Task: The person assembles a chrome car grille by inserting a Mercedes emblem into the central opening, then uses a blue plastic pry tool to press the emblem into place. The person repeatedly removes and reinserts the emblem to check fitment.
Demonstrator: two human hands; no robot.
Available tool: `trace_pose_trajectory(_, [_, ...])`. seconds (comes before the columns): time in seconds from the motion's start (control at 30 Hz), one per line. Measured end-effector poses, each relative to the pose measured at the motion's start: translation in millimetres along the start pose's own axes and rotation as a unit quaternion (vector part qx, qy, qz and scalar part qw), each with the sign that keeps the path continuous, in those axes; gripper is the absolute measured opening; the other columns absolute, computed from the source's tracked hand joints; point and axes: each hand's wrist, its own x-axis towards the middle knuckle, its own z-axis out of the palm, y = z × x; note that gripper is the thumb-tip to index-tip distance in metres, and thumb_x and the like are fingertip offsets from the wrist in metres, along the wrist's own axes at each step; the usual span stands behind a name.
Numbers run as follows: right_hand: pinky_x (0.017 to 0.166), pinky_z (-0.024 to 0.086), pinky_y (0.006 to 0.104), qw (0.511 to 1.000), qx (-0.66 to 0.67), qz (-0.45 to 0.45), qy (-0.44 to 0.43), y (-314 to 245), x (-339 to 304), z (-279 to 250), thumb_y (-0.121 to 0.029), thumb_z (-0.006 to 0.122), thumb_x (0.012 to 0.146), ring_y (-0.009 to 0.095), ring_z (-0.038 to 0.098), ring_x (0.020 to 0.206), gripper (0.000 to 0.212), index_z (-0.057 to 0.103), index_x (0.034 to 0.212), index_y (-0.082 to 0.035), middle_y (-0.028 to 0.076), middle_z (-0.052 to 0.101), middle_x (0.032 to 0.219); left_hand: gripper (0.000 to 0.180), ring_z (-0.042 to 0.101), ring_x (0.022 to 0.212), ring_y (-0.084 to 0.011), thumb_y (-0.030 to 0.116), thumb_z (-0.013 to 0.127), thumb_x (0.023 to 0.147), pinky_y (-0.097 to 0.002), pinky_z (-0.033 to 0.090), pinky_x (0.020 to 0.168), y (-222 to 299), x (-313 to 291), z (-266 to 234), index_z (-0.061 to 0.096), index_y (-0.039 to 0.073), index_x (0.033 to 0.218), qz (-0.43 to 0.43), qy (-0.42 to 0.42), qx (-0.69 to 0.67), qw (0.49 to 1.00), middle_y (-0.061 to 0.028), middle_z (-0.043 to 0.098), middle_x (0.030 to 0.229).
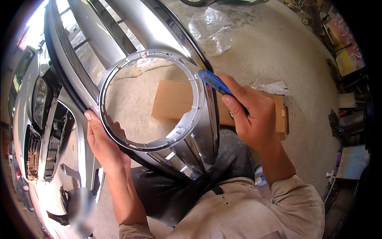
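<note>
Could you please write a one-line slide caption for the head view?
Left hand steadies a silver plastic car grille while the right hand works a blue utility knife at its round ring opening.

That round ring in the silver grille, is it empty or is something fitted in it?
Empty. Through the ring of the grille you see bare concrete floor and a corner of the cardboard box.

I see beige work shirt, long sleeves pushed up above wrists, forearms bare. Small dark specks and stains on shirt front. Dark grey trousers, dusty, pale smudges on knees. I see left hand point(104, 144) and right hand point(250, 115) bare, no gloves, no watch, no rings visible.
</note>
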Motion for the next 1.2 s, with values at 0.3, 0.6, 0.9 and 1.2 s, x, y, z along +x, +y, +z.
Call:
trace_pose_trajectory(0.3, [0.053, 0.049, 0.0321, 0.978, -0.167, -0.125, 0.017, 1.4, 2.3, -3.0, 0.003, 0.072, 0.082, 0.023, 0.063, 0.059, 0.05, 0.068, 0.132, -0.006, 0.01, 0.069, 0.079, 0.044, 0.03, 0.046, -0.0032, 0.046, 0.053, 0.106, -0.0236, 0.022, 0.041, 0.7, 1.7, -0.5, 0.046, 0.016, 0.076, 0.001, 0.001, 0.002, 1.0, 0.0071, 0.037, 0.061])
trace_pose_trajectory(0.6, [0.051, 0.049, 0.0348, 0.946, -0.243, -0.214, -0.021, 2.2, 18.8, -22.7, 0.005, 0.065, 0.077, 0.023, 0.063, 0.061, 0.055, 0.07, 0.13, -0.008, 0.009, 0.07, 0.09, 0.041, 0.036, 0.05, -0.0041, 0.047, 0.055, 0.105, -0.0228, 0.027, 0.044, 0.1, 2.2, -4.4, 0.049, 0.016, 0.079, -0.004, -0.015, 0.003, 1.0, 0.0064, 0.042, 0.064])
trace_pose_trajectory(0.9, [0.056, 0.051, 0.0348, 0.982, -0.169, -0.082, -0.038, -11.9, 8.7, -19.0, 0.003, 0.071, 0.083, 0.026, 0.064, 0.063, 0.047, 0.069, 0.129, -0.006, 0.012, 0.071, 0.087, 0.039, 0.043, 0.055, -0.005, 0.05, 0.058, 0.103, -0.0226, 0.032, 0.048, -7.7, 3.0, -12.4, 0.054, 0.017, 0.082, -0.009, -0.055, 0.03, 0.998, 0.0053, 0.048, 0.068])
trace_pose_trajectory(1.2, [0.05, 0.046, 0.0334, 0.989, -0.133, -0.054, 0.019, -6.2, -9.6, -11.8, -0.005, 0.073, 0.086, 0.022, 0.059, 0.055, 0.047, 0.069, 0.132, -0.01, 0.007, 0.065, 0.072, 0.038, 0.043, 0.055, -0.0045, 0.047, 0.057, 0.104, -0.0222, 0.032, 0.048, -6.6, 1.6, -10.4, 0.054, 0.017, 0.082, -0.013, -0.04, 0.032, 0.999, 0.0059, 0.048, 0.068])
